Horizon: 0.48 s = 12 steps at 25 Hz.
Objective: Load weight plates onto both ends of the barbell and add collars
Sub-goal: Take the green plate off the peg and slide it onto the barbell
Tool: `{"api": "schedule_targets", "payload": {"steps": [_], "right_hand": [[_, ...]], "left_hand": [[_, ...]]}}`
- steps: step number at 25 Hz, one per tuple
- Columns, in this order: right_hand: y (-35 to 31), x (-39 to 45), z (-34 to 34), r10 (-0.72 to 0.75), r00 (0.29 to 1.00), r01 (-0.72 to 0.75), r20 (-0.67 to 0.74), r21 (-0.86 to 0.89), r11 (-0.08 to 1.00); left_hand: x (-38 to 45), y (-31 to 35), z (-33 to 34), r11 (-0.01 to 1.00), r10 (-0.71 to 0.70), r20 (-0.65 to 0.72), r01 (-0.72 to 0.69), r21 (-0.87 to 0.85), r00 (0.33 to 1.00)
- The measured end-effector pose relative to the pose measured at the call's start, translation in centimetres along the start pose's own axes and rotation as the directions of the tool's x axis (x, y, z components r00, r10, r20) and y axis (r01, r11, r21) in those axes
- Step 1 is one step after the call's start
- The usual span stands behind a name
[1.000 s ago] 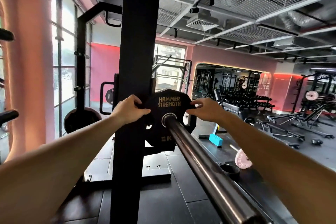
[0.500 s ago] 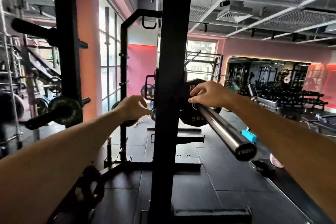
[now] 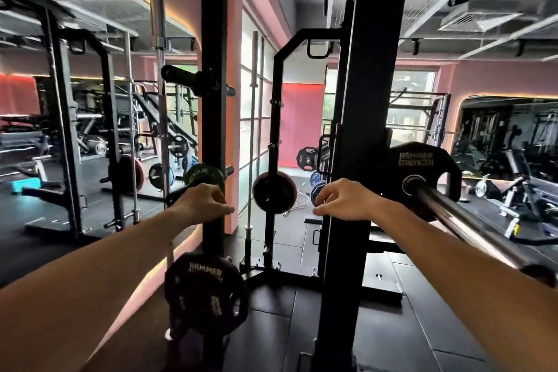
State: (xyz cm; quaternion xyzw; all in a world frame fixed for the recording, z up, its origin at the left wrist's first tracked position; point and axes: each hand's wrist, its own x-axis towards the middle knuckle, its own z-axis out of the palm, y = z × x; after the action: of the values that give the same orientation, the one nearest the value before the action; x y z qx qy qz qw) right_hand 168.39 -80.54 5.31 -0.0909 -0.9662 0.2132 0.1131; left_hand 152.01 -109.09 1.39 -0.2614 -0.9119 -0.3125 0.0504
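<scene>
Pink walls and black racks fill the gym around you. Your left hand hangs in the air with fingers loosely curled, holding nothing; your right hand does the same beside the rack post. On the right, the barbell carries one black plate, and another plate is stored low on the rack.

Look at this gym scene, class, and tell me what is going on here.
A person stands at a black rack loading a barbell. One black Hammer Strength plate already sits on the bar's sleeve, with no collar visible. Both hands are empty: the left hand reaches toward the small Rogue plate stored on a peg, the right hand hovers beside the upright. Another Hammer plate hangs lower down.
</scene>
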Motion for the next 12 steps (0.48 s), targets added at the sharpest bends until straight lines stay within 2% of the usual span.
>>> {"api": "schedule_targets", "payload": {"steps": [4,12], "right_hand": [[-2.8,4.8,3.7,-0.034,0.998,0.034,0.054,0.002,0.999],[-12.8,17.8,12.1,-0.085,0.995,0.085,0.051,-0.003,0.996]], "left_hand": [[1.5,-5.7,-1.9,0.997,-0.082,-0.034,0.082,0.013,0.996],[9.4,-18.5,-9.2,0.993,-0.117,-0.095,0.119,0.019,0.989]]}}
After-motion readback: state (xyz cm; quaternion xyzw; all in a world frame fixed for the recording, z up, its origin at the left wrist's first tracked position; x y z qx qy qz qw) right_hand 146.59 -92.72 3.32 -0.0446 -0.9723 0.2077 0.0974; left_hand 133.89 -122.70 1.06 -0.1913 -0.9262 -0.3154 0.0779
